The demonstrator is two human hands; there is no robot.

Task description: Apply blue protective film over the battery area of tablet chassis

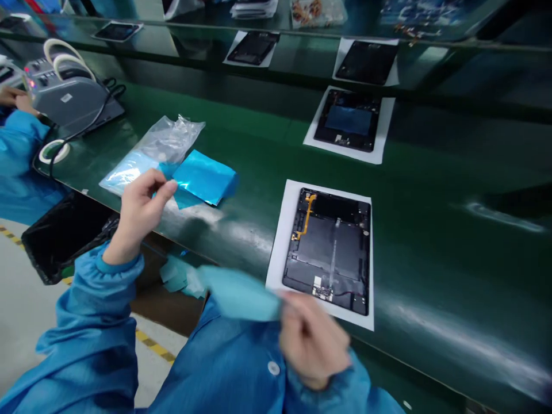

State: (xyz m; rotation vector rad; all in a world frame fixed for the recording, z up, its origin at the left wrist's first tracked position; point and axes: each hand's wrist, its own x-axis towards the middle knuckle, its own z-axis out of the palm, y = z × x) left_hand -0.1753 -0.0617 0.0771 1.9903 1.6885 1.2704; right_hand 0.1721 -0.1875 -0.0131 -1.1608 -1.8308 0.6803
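My left hand (144, 210) pinches the corner of a shiny blue plastic film (206, 177), held over the bench edge. My right hand (313, 339) is closed on one end of a pale teal sheet (241, 292), blurred by motion, in front of my body. Just beyond the right hand, an opened tablet (330, 247) lies on white paper (280, 236). It shows dark battery cells, an orange flex cable and a small circuit board. Behind the blue film, a clear plastic bag (166, 141) with light blue sheets lies flat.
More opened tablets (348, 121) on white paper line the bench and shelf. A grey device (75, 103) with a cable and a tape roll (54, 151) are at left, near another person's sleeve (19, 161). Below the edge are a black bag (64, 230) and discarded teal sheets (183, 277).
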